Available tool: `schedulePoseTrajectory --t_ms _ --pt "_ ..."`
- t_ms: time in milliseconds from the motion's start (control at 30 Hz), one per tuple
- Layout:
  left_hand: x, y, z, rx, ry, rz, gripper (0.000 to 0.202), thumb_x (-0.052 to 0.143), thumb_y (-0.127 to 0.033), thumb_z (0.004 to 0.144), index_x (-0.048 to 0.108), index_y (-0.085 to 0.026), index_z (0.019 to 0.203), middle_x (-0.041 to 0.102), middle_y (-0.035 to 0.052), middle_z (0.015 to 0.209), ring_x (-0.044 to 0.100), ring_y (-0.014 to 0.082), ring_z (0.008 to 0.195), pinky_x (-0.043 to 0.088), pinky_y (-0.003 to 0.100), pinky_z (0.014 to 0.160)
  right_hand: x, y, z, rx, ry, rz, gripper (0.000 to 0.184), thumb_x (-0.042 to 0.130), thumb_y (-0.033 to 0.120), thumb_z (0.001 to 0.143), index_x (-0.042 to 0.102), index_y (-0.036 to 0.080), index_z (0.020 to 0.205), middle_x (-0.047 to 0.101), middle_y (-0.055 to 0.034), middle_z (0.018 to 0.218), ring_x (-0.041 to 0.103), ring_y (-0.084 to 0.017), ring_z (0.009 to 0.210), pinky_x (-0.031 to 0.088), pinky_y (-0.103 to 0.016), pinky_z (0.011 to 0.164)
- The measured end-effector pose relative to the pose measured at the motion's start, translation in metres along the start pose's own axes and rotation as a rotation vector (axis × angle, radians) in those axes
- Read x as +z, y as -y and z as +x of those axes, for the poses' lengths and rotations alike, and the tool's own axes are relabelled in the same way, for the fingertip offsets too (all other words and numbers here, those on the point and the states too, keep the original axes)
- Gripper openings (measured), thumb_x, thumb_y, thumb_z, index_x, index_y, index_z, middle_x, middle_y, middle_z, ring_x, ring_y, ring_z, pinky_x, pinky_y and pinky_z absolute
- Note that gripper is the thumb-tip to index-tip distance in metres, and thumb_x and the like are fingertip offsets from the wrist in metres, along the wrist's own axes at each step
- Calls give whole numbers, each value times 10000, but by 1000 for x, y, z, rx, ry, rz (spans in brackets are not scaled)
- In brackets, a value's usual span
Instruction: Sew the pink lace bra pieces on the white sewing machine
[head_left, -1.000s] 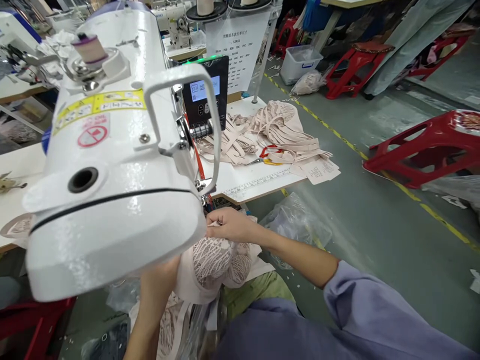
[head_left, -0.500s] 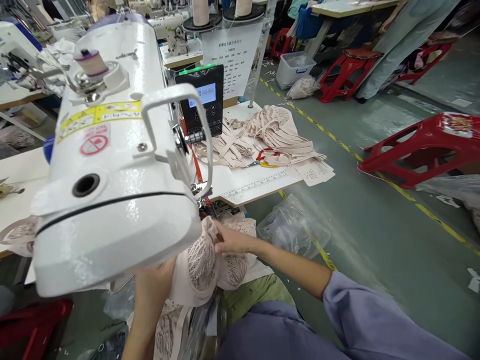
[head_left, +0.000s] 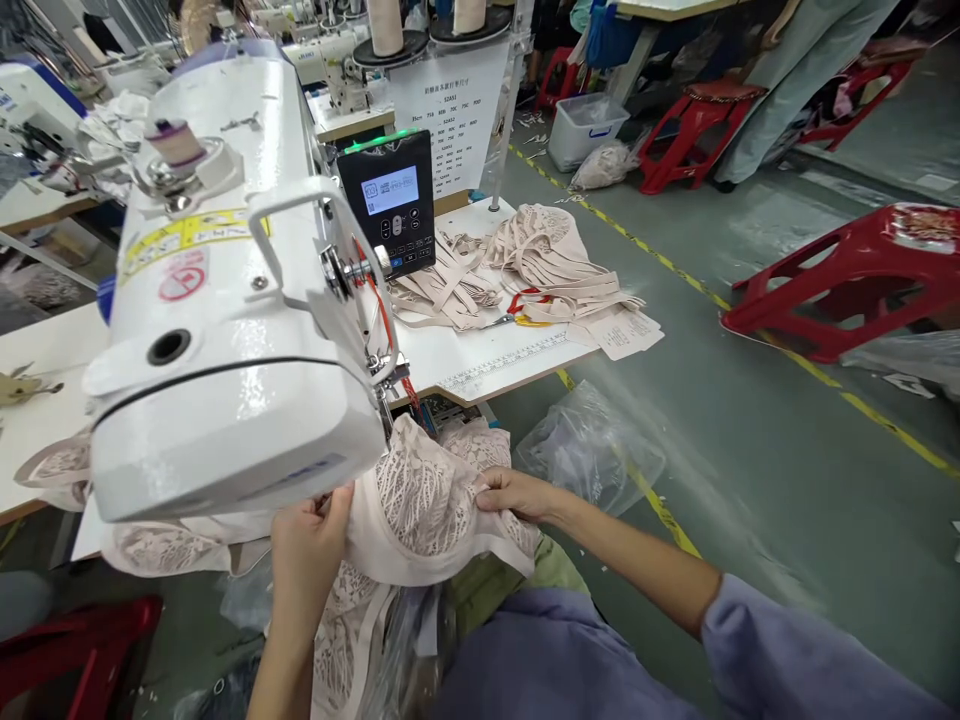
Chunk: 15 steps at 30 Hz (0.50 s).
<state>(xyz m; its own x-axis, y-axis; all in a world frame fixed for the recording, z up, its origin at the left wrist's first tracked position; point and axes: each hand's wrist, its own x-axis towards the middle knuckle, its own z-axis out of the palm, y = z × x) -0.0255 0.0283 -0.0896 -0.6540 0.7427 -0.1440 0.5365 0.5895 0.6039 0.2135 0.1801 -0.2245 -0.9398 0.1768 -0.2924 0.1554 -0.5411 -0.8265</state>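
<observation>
A pale pink lace bra [head_left: 427, 490] is stretched between my two hands in front of the white sewing machine [head_left: 240, 430]. My left hand [head_left: 309, 535] grips its left edge, close under the machine head, with the fingertips partly hidden. On the right, my right hand [head_left: 517, 493] pinches the bra between the cups, thumb on top. One lace cup faces up; its top edge reaches near the needle area, which the machine head partly covers. Another lace bra piece [head_left: 169, 547] lies at the left under the machine head, and more lace pieces [head_left: 341, 640] hang below my left hand.
On the machine table lie a pile of beige straps [head_left: 547, 260], scissors with red and yellow handles [head_left: 529, 308] and a printed ruler [head_left: 510, 362]. A control panel [head_left: 390, 205] stands beside the machine. A plastic bag [head_left: 589, 445] and red stools [head_left: 847, 290] are on the floor.
My right hand has moved right and slightly down, spreading the bra open so that a cup faces up. The bra has come out from beside the machine head. My view has shifted slightly.
</observation>
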Motion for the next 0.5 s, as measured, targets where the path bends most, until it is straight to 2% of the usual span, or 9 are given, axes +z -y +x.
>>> schedulePoseTrajectory --t_ms 67,133,233,300,333,400,467,500 --pt "0 1 -1 41 -24 1 437 512 -504 871 455 -226 539 483 -13 507 486 154 555 351 262 562 2 9 -9 -48 -8 -21 477 757 592 736 656 127 698 648 -31 685 598 -133 640 512 -271 657" --pt "0 5 -4 97 -112 25 351 517 -505 881 619 -208 725 650 31 712 608 197 722 422 273 649 3 19 -18 -98 -7 -84 472 712 599 783 666 131 734 663 -42 716 606 -146 661 520 -291 687" --pt "3 4 -17 228 -324 120 279 532 -440 903 644 -193 968 689 84 946 643 233 879 468 298 705 3 36 -31 -139 1 -233 478 639 611 841 686 139 790 666 -43 716 591 -145 649 505 -276 665" --pt "6 -8 -33 407 -389 148 193 539 -337 918 606 -199 1036 672 99 1030 640 233 961 495 309 765 6 49 -37 -154 23 -348 489 586 614 877 697 142 807 645 -33 664 569 -140 616 484 -258 627" --pt "9 -18 -42 533 -382 133 194 548 -281 913 581 -202 1086 661 110 1078 631 232 1020 506 316 814 9 56 -39 -165 47 -409 491 564 608 893 701 144 807 631 -27 637 560 -139 603 475 -252 615" --pt "16 -41 -61 847 -303 80 333 588 -228 881 517 -195 1204 636 142 1163 586 241 1162 494 353 957 20 73 -42 -210 139 -537 478 536 576 918 705 148 791 627 -28 624 562 -141 607 464 -245 615" --pt "24 -61 -75 1129 -194 73 501 642 -280 845 459 -183 1301 622 179 1240 531 276 1275 438 421 1068 38 90 -46 -273 308 -675 442 533 529 928 704 159 755 652 -40 655 577 -150 640 462 -246 636" --pt "29 -68 -81 1212 -121 94 583 664 -335 827 439 -176 1341 618 197 1275 521 304 1298 421 453 1086 49 98 -48 -300 406 -739 419 530 501 933 707 170 746 671 -45 682 587 -155 667 464 -249 655"
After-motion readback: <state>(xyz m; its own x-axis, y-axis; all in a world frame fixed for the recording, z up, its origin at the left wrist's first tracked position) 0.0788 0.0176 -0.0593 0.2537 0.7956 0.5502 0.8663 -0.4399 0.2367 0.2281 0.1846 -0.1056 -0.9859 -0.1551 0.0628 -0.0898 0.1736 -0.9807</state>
